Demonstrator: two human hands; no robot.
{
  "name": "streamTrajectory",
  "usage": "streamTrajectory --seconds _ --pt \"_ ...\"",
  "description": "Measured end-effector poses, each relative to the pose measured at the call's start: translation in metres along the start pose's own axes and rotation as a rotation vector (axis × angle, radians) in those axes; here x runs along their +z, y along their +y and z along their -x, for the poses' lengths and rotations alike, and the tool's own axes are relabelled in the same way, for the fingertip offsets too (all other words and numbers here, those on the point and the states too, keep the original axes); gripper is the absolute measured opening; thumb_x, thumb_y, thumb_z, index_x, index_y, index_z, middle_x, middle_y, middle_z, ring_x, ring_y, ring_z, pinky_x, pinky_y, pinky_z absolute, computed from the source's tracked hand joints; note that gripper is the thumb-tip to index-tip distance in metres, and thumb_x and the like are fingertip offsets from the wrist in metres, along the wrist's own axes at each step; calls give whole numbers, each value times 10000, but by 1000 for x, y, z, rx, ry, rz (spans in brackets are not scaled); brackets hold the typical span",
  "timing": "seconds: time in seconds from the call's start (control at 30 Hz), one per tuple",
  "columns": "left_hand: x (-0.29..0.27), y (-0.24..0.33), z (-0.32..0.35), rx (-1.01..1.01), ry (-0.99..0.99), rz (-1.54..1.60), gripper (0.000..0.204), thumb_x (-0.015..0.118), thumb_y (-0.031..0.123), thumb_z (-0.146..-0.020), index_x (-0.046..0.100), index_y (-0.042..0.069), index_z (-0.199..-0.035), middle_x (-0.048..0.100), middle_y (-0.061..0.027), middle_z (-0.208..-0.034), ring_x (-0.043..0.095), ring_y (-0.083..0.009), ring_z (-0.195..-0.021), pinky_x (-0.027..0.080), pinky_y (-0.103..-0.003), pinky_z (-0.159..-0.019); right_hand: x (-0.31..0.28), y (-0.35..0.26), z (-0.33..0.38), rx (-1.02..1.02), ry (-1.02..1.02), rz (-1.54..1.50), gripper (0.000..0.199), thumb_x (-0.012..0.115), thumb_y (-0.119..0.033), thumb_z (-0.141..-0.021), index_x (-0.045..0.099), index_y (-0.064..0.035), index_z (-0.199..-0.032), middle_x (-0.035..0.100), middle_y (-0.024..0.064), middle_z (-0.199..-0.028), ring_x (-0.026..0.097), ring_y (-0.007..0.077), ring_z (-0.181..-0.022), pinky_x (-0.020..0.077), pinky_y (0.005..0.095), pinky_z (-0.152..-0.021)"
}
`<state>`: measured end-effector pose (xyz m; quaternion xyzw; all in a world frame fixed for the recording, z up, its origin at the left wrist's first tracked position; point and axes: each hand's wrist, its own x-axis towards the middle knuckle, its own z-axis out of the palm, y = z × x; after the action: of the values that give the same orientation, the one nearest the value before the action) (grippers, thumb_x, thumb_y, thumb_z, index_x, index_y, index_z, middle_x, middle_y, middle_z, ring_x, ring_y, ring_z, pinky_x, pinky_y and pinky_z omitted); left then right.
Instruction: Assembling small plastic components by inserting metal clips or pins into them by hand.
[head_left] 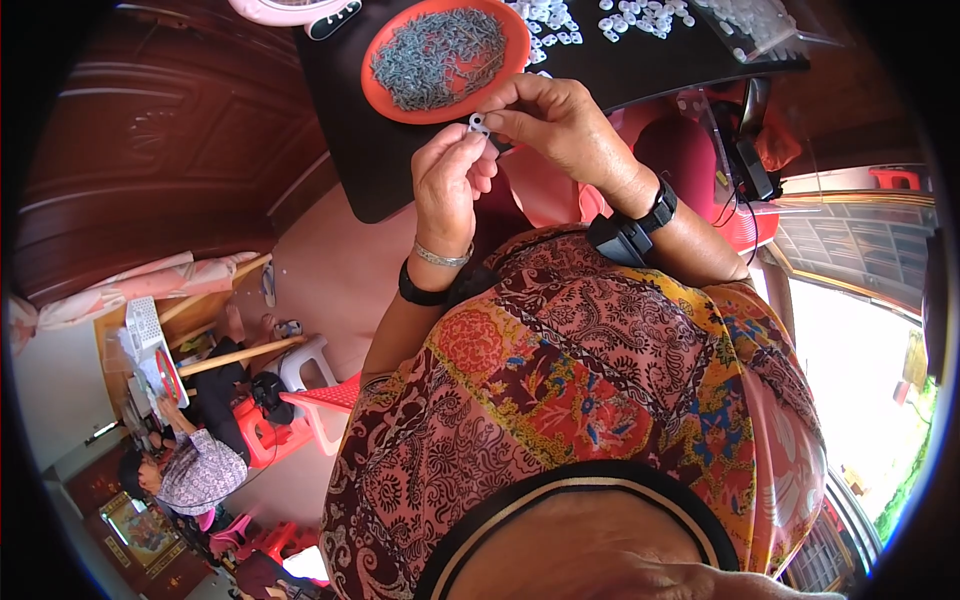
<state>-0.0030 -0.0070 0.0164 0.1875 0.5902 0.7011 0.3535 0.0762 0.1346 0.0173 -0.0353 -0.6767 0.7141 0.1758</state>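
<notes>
Both hands pinch one small white plastic piece [479,123] at the table [640,62] edge.
Left hand [447,185] and right hand [560,125] meet fingertip to fingertip beside the orange dish of grey screws [440,58]; the piece looks light, stiff, best gripped by its rim.

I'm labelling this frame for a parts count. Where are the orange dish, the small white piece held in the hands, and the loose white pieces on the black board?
orange dish [378,98]: head view, bare left rim.
small white piece [478,123]: head view, its visible middle between the fingertips.
loose white pieces [640,17]: head view, middle of the scattered group.

single head-worn fisheye, looks steeply down over the wearer's chest, close on the hands, black table [640,60] at far edge.
</notes>
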Motion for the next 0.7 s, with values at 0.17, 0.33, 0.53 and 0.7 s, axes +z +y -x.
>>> streamTrajectory --seconds 0.17,0.33,0.53,0.7 --pt "2 1 -1 31 -11 13 221 519 190 -872 573 14 -752 534 -13 -642 451 -59 -525 350 -186 -471 -1 0 0 22 18 -30 138 606 -55 -881 617 6 -1004 643 23 -852 599 70 -800 499 219 -743" --pt "-1 -2 -2 58 -14 32 212 513 187 -874 578 18 -764 546 -19 -632 464 -63 -515 352 -187 -471 1 -4 3 -17 -31 -20 188 637 -41 -853 610 3 -1034 641 27 -861 608 79 -816 504 230 -758" --pt "2 -1 -4 41 0 51 246 476 206 -880 577 10 -769 586 -54 -651 497 -81 -519 362 -193 -468 4 -8 5 -92 13 239 277 701 -46 -774 616 -21 -1037 641 36 -800 618 92 -760 511 245 -710" --pt "0 -4 -5 40 -41 54 267 462 222 -880 582 10 -771 592 -58 -658 503 -85 -526 367 -193 -475 2 -6 4 -155 16 409 278 720 -75 -754 624 -23 -1009 643 43 -786 625 112 -735 514 258 -691"
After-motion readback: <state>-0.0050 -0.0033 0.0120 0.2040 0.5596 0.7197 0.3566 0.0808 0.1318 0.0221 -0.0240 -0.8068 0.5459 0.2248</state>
